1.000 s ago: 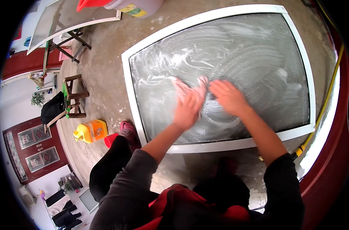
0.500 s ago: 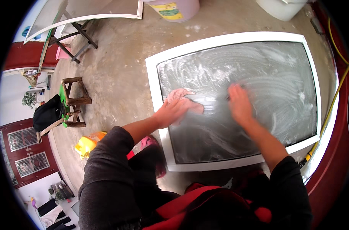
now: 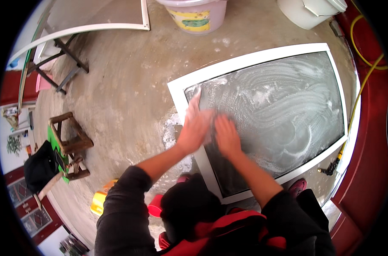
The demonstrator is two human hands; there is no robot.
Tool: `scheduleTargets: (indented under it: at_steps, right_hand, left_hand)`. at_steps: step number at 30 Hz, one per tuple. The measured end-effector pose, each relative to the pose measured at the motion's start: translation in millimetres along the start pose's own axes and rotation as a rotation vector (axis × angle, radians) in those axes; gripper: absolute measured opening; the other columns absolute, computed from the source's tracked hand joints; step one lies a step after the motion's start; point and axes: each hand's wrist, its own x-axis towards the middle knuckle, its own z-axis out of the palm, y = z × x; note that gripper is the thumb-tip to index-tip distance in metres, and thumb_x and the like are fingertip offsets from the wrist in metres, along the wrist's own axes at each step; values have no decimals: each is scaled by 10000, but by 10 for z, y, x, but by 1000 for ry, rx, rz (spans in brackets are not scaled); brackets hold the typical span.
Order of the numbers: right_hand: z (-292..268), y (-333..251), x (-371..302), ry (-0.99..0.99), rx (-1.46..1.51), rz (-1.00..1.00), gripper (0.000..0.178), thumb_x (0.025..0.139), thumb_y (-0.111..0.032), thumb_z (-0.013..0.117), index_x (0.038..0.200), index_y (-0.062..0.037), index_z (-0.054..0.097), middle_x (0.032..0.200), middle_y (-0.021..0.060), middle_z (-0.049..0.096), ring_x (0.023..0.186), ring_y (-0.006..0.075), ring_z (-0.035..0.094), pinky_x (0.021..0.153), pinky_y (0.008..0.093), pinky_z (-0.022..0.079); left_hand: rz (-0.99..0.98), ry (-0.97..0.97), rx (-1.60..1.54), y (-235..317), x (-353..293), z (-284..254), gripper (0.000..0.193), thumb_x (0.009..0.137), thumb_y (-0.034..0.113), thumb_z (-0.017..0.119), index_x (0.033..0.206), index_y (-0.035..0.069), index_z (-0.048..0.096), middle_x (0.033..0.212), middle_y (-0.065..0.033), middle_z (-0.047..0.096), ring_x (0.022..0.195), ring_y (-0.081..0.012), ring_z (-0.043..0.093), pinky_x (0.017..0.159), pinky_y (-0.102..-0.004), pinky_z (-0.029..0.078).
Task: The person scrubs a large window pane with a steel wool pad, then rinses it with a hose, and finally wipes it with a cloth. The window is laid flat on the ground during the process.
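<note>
A white-framed glass pane, smeared with whitish suds, lies at a tilt in front of me. My left hand, blurred, is at its left frame edge, with a pale pink cloth beneath and beyond the fingers. Close beside it, my right hand presses on the glass, its fingers bent together. A small dark shape shows at those fingertips, too smeared to name. The two hands nearly meet near the left side of the pane.
A pinkish bucket and a white bucket stand beyond the pane. Leftward are a wooden stool, another framed pane on a dark stand and a yellow jug. A red cup sits near my legs; a yellow hose runs along the right.
My right hand has swept left across the glass to my left hand. The left hand has shifted slightly with the cloth. The view has turned, so the pane sits more tilted.
</note>
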Motion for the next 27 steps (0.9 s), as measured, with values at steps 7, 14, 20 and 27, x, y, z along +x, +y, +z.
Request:
scheduleTargets:
  at_steps: [7,14,20,27]
  right_hand:
    - [-353,350,430,-76,-44,130,561,863,-183,576,1383,-16,448,1470,129,429,1382,294,368,1156,441,266]
    - [-132,488,622,390,-169,478,460,893,-185,535,1312,2,501,1431,181,459,1330,324,425,1139,440,280]
    - [-131,-65,245,103,194,-13,471,868,-189,541,1308,-23,512,1366,151,516,1294,310,460,1140,411,292]
    - [-759,1253,513,70,-114,389,513,895,-163,521,1391,-51,449,1446,129,450,1355,301,397,1152,417,283]
  left_hand:
    - [131,-11,-25,-347,631,-112,648,780,205,608,1403,142,439,1460,-172,407,1402,-329,321,1103,-582,232]
    - [287,62,-42,-97,1469,34,585,827,206,568,1400,169,452,1465,-134,410,1397,-287,335,1107,-570,246]
    - [352,-212,20,-788,522,-333,569,781,187,612,1335,137,492,1494,-182,360,1411,-306,313,1101,-545,263]
    - [409,84,39,230,2473,1,666,833,268,574,1456,143,375,1528,-167,325,1419,-291,302,1136,-520,207]
